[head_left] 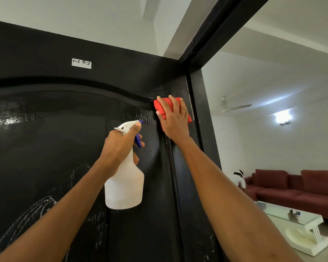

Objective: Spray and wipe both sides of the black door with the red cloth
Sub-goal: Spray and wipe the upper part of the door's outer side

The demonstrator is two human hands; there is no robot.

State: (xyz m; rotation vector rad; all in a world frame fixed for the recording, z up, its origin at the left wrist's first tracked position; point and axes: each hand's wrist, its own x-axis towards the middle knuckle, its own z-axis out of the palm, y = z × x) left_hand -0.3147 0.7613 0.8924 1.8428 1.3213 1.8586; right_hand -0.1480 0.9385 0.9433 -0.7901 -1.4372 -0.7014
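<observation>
The black door (pixel 55 152) fills the left and middle of the view, with an arched raised panel and wet streaks and foam marks across it. My right hand (pixel 173 119) lies flat with straight fingers on the folded red cloth (pixel 159 108), pressing it against the door's upper right corner beside the edge. My left hand (pixel 121 144) grips the neck of a white spray bottle (pixel 125 186) with a blue trigger, its nozzle pointing at the door just left of the cloth.
A white label (pixel 81 63) is stuck near the door's top. The black door frame (pixel 216 35) runs up to the right. Through the opening are a red sofa (pixel 295 188), a white glass-topped table (pixel 299 222) and a lit wall lamp (pixel 282 117).
</observation>
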